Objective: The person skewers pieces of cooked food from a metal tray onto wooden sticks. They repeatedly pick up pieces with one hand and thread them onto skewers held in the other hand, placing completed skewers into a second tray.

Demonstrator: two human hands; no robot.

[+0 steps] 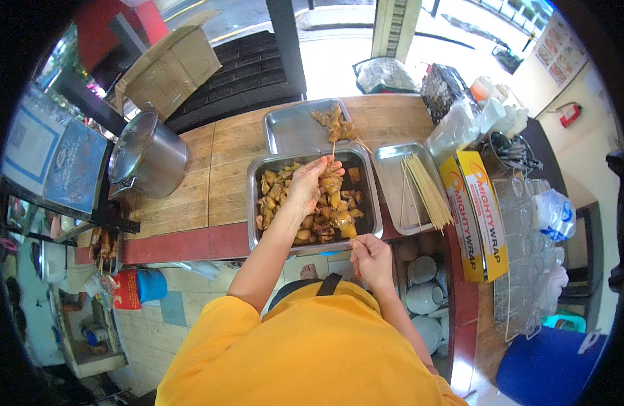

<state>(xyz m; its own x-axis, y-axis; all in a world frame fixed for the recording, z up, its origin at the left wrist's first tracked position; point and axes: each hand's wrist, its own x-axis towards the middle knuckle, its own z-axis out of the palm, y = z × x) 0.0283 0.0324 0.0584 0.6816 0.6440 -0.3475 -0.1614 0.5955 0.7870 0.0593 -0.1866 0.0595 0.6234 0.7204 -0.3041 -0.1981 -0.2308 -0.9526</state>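
Observation:
A skewer of glazed brown meat pieces (337, 198) is held slantwise over a deep metal tray (252, 203). My left hand (308, 185) grips its upper part, fingers around the meat and stick. Pinched at its lower end, by the tray's near rim, are the fingertips of my right hand (374, 259). Loose cut meat chunks (276, 188) fill much of the deep tray, thickest at left. Behind it, a shallow metal tray (289, 127) carries several loaded skewers (337, 122) at its right. Bare bamboo skewers (426, 190) lie in another metal tray (385, 195) at right.
A lidded metal pot (157, 157) stands left on the wooden counter (236, 177). Yellow food-wrap boxes (474, 218), a rack of glasses (525, 243) and a cutlery basket (512, 149) line the right. Bowls (424, 297) sit on a shelf below. More skewers (106, 243) lie far left.

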